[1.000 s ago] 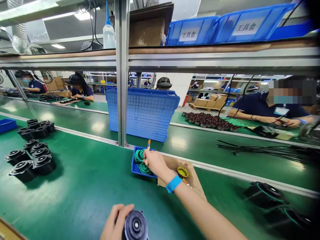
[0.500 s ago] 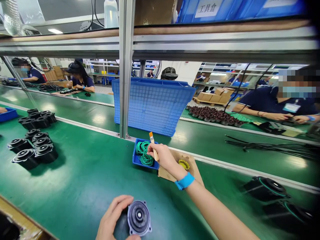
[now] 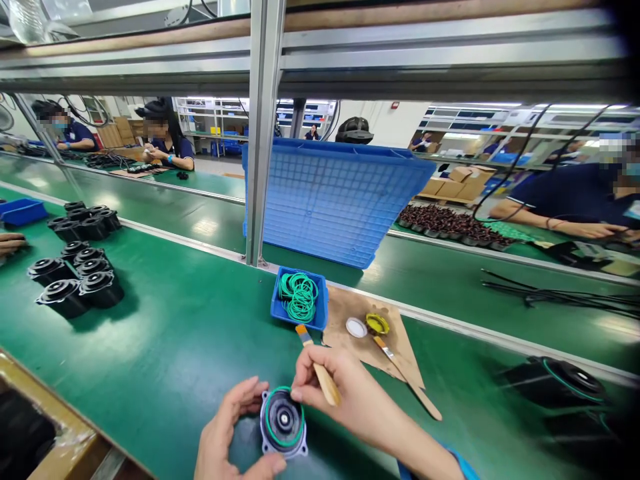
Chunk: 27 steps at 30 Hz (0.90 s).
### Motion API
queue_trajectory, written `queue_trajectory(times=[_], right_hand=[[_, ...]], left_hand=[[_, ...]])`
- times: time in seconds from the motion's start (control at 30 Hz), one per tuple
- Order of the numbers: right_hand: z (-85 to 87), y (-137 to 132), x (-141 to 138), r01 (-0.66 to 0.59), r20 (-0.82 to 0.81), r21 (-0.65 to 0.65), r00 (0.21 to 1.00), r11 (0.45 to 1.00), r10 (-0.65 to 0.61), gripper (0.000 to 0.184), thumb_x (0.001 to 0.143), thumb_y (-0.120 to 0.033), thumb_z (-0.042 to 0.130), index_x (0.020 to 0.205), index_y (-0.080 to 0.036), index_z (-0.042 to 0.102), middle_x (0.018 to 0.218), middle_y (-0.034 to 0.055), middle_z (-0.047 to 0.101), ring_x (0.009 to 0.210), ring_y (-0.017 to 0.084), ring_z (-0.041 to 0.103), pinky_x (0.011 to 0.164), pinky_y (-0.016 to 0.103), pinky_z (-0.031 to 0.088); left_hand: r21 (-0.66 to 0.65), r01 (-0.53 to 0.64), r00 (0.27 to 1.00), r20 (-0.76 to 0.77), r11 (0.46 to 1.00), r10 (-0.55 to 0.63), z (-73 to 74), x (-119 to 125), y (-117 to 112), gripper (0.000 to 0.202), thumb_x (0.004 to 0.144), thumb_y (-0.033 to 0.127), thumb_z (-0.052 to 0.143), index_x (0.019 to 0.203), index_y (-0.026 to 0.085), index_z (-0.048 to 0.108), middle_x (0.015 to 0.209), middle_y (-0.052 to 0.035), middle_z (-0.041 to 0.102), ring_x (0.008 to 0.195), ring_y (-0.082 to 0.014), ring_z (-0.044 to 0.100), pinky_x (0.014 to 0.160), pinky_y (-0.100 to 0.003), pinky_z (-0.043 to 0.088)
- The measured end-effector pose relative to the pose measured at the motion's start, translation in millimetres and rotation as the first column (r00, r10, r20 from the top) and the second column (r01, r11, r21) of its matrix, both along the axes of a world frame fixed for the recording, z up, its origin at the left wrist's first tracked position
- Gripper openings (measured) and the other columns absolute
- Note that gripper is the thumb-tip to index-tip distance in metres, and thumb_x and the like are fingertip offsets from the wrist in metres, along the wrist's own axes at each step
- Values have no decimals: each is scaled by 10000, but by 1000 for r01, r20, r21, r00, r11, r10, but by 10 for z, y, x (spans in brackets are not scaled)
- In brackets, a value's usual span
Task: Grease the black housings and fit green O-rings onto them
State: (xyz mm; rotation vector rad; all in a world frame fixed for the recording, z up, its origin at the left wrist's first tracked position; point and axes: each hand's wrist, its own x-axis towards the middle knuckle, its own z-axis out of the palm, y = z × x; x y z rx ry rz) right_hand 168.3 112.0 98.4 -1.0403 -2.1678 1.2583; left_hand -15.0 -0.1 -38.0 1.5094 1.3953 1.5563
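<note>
My left hand (image 3: 226, 432) is wrapped round a round black housing (image 3: 284, 433) with a light metal flange, its thumb at the lower edge and fingers at the upper left. A green rubber ring (image 3: 270, 437) lies on the housing's top, around the raised centre. Closed, my right hand (image 3: 333, 383) pinches at the ring's upper right edge with its fingertips. The same hand keeps a wooden-handled paint brush (image 3: 323, 379) between its fingers, orange bristles pointing up and away. Just beyond stands a small blue bin (image 3: 277, 313) of green rings (image 3: 299, 297).
On brown cardboard (image 3: 345, 303) sit a yellow-rimmed pot (image 3: 377, 324), a white lid (image 3: 356, 327) and a second brush (image 3: 407, 377). Several housings (image 3: 83, 287) stand left, two more (image 3: 555, 381) right. A metal post (image 3: 257, 167) rises behind. A co-worker's hand (image 3: 10, 245) shows far left.
My right hand has come from the bin back to the housing with a green ring, which now lies on its top. The brush came along. My left hand still holds the housing.
</note>
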Motion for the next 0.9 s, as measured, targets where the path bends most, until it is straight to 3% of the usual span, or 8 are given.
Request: queue_trajectory(times=[0.1, 0.2, 0.3, 0.37, 0.5, 0.67, 0.77, 0.9], right_hand=[[-62, -26, 1, -3, 47, 43, 999, 999, 1, 148, 811, -170, 722, 744, -198, 593, 677, -26, 683, 592, 130, 589, 555, 214, 412], [-83, -47, 69, -43, -12, 178, 999, 983, 45, 173, 923, -349, 676, 836, -215, 610, 833, 5, 739, 724, 164, 661, 653, 249, 480], [-123, -91, 156, -138, -69, 417, 981, 898, 182, 402, 911, -628, 621, 899, -226, 601, 1003, 47, 752, 862, 207, 679, 766, 307, 511], [-170, -126, 194, -173, -64, 551, 967, 817, 248, 448, 895, -671, 595, 920, -223, 592, 1003, 62, 753, 843, 206, 681, 769, 318, 512], [-273, -209, 221, -114, -97, 688, 964, 717, 246, 342, 982, -544, 547, 969, -205, 588, 898, 69, 756, 884, 206, 723, 803, 312, 538], [-463, -360, 235, 26, -144, 828, 975, 561, 167, 155, 995, -312, 622, 1076, -181, 637, 733, 54, 772, 824, 249, 778, 771, 339, 598], [-607, -433, 251, 36, -122, 858, 983, 512, 136, 39, 974, -220, 641, 1006, -204, 656, 883, 94, 812, 806, 256, 788, 734, 355, 624], [-708, -487, 286, 4, -90, 895, 981, 447, 170, 63, 993, -185, 613, 996, -190, 676, 920, 72, 817, 858, 214, 788, 813, 319, 625]], left_hand=[[50, 46, 993, -110, 998, -40, 60, -73, 5, 688, 831, 467, 761, 1429, 260, 492, 1305, -126, 707, 1125, -271, 722, 954, -344, 605], [107, 93, 943, -327, 990, -53, 179, -150, 20, 702, 816, 481, 775, 1426, 252, 516, 1341, -138, 681, 1169, -293, 701, 978, -347, 590], [198, 97, 852, -524, 975, 22, 307, -182, 63, 652, 789, 531, 785, 1344, 247, 595, 1331, -139, 685, 1173, -281, 700, 1003, -326, 568], [282, 108, 815, -574, 953, 77, 361, -180, 103, 577, 802, 535, 770, 1267, 221, 635, 1243, -136, 734, 1103, -255, 738, 974, -286, 579], [409, 90, 848, -510, 908, 146, 346, -131, 139, 407, 855, 533, 712, 1063, 187, 660, 1102, -157, 786, 978, -241, 782, 863, -251, 626], [395, -46, 863, -447, 918, 236, 162, 27, 32, 286, 918, 489, 639, 984, 222, 720, 1179, -165, 764, 1048, -269, 758, 860, -312, 643], [301, -134, 876, -409, 944, 255, 79, 131, -44, 240, 968, 403, 602, 1139, 288, 725, 1200, -104, 763, 963, -234, 785, 795, -265, 660], [55, -246, 910, -331, 968, 250, 42, 199, -100, 412, 988, 301, 535, 1392, 371, 574, 1148, -3, 786, 881, -197, 801, 766, -231, 658]])
